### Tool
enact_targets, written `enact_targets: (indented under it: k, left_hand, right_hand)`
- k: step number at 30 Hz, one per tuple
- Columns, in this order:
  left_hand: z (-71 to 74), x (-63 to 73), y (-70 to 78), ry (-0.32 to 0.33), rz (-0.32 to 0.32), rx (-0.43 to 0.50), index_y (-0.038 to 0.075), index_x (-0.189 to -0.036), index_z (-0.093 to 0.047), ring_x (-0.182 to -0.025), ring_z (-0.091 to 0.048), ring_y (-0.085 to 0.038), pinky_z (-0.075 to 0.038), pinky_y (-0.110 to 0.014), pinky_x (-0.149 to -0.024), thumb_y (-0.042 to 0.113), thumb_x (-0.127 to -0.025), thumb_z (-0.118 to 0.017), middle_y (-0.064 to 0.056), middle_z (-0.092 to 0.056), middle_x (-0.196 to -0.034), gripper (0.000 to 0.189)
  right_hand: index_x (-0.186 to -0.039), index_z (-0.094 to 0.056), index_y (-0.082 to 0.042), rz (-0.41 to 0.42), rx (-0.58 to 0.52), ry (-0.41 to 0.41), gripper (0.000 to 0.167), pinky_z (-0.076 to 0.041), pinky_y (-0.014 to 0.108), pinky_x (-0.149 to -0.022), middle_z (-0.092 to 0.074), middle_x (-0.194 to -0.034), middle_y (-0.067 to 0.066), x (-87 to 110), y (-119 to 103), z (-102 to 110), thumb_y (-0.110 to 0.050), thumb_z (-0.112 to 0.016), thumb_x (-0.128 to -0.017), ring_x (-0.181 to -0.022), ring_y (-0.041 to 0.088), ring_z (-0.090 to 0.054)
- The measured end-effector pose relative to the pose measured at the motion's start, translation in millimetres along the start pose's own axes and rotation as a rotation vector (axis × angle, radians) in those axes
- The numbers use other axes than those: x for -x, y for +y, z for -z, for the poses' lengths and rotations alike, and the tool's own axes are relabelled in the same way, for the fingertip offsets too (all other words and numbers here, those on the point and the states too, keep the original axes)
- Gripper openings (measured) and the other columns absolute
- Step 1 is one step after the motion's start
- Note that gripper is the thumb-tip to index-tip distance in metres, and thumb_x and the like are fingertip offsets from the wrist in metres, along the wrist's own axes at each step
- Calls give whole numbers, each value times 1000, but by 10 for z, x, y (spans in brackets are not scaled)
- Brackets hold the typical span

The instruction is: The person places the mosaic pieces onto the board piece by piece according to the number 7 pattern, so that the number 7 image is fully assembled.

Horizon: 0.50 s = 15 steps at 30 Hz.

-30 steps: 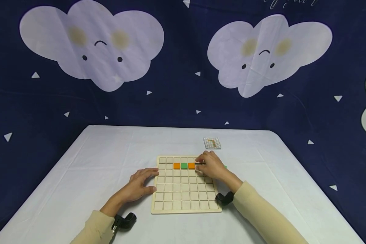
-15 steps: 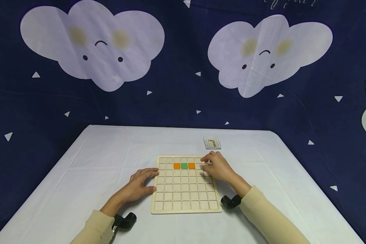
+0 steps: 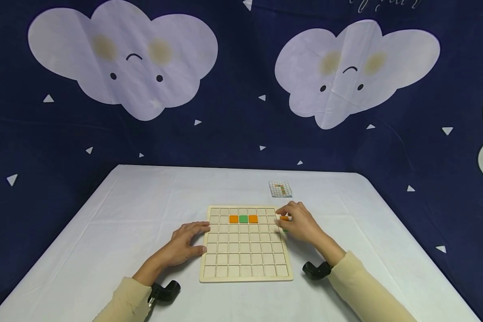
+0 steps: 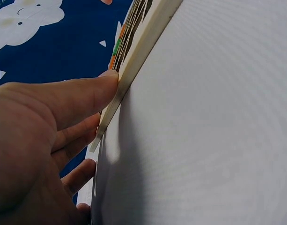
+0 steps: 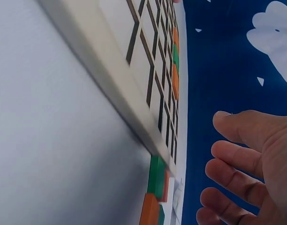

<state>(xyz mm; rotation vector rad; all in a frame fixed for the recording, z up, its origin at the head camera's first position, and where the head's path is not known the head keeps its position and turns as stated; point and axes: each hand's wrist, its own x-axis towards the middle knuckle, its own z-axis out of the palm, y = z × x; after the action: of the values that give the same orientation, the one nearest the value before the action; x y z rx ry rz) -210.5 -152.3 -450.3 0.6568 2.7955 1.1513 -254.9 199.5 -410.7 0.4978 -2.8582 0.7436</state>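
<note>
A light wooden grid board (image 3: 245, 259) lies on the white table, with an orange tile (image 3: 234, 219), a green tile (image 3: 243, 219) and a second orange tile (image 3: 253, 219) side by side in an upper row. My left hand (image 3: 181, 246) rests against the board's left edge, its thumb (image 4: 87, 96) touching the rim. Over the board's upper right corner hovers my right hand (image 3: 302, 223), fingers apart and nothing between them in the right wrist view. Beside the right rim sit a green block (image 5: 157, 176) and an orange block (image 5: 150, 208), partly hidden by that hand in the head view.
Behind the board lies a small card (image 3: 280, 189) printed with a grid and a coloured pattern. White cloth (image 3: 104, 250) covers the table. A dark blue backdrop (image 3: 241, 134) with clouds hangs behind it.
My right hand has moved rightward from beside the row of tiles to the board's right edge, uncovering cells there. The left hand and the three tiles have stayed put.
</note>
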Motion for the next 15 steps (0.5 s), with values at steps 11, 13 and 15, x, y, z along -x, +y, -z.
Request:
enact_targets:
  k: [11,13,15]
  left_hand:
    - [7,6,13,-1,-8,2,7,-129,-54,-136,-31,-38,-14,-62,-106,19,-82,-70,-10,-43,-146,51]
    - [8,7,14,-2,-10,3,6,-129,-54,-136,-31,-39,-14,-62,-106,19,-82,-70,-10,-43,-146,51]
    - [8,7,13,-2,-11,2,6,-129,-54,-136,-31,-39,-13,-62,-106,19,-82,-70,-10,-43,-146,52]
  right_hand:
    - [-104,-70,-10,-34,2,1,28,-38,29,-74,-62,-96,3,87,124,19,-23,-72,-80,-88,19,-48]
    - [-104,-70,-10,-35,10,5,29,-37,28,-74,-62,-96,3,104,145,23,-24,-71,-79,-87,18,-47]
    - [-104,-71,-10,-35,15,14,30,-37,28,-73,-62,-96,3,125,168,33,-24,-72,-79,-87,18,-46]
